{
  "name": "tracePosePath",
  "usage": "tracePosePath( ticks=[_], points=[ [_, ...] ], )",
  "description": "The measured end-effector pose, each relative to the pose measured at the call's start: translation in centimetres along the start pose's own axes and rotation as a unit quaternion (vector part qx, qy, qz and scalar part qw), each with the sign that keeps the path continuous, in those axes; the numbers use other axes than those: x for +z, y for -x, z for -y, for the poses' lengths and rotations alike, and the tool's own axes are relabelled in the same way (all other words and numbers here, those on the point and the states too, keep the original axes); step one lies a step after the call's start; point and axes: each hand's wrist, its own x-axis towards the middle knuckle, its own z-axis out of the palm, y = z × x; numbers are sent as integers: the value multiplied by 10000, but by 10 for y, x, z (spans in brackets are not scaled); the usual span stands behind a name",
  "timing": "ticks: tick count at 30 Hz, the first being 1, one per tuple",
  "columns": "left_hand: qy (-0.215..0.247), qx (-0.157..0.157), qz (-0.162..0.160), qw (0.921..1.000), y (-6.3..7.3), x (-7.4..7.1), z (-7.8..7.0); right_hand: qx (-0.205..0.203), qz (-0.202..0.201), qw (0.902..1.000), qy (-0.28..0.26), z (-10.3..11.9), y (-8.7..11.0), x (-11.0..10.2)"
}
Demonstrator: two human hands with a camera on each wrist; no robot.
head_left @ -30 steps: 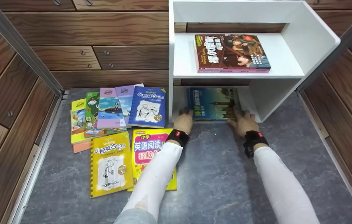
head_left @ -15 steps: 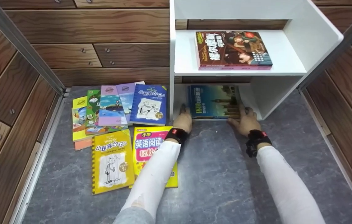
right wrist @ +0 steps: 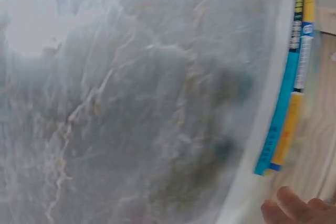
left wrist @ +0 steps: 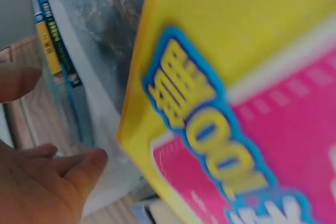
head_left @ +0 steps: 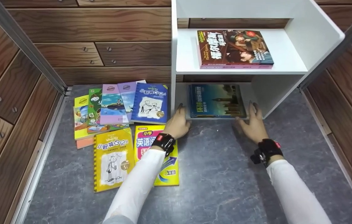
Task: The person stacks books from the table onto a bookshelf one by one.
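On the lower shelf of a white bookcase (head_left: 291, 90) lies a dark blue-green book (head_left: 216, 101) with a clock tower on its cover. The wrist views show two stacked spines (right wrist: 289, 93), one blue and black, one yellow and white. My left hand (head_left: 177, 123) is beside the stack's left end at the shelf's front edge, fingers loose and holding nothing. To the right of the stack, my right hand (head_left: 252, 124) has its fingers spread, its thumb close to the front corner. The right wrist view catches only a few fingertips (right wrist: 294, 208).
A brown-covered book (head_left: 235, 48) tops a stack on the upper shelf. Left of the bookcase, several books overlap on the grey floor (head_left: 213, 174), among them a blue one (head_left: 149, 102) and a yellow one (head_left: 113, 160). A pink-and-yellow book (head_left: 168, 177) lies under my left forearm.
Both hands have drawn away from the sides of the book stack, the left one leftward and the right one rightward. The stack stays on the lower shelf.
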Motion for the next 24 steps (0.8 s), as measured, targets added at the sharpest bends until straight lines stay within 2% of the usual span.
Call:
tracePosePath(
  ticks=[6,10,13,15,17,20,23,24],
  points=[
    [-157,615,-186,9978,23,-24,2,-236,-161,9992,-289,10,17,-9],
    [-199,745,-338,9964,36,-36,9,-334,-201,9983,-435,14,32,-10],
    [-239,680,-657,9952,43,-44,20,-389,-161,9980,-470,17,46,-8],
    [-243,515,-972,9936,47,-48,29,-426,-109,9975,-550,19,55,-4],
    [-256,212,-1325,9906,50,-53,41,-479,-96,9972,-574,21,64,0],
    [-260,-483,-1797,9822,52,-60,59,-583,-123,9962,-640,22,76,9],
    [-272,-1200,-2072,9705,53,-66,78,-653,-219,9957,-623,23,86,17],
    [-275,-1427,-2071,9675,54,-67,84,-637,-223,9956,-643,23,89,20]
  ],
)
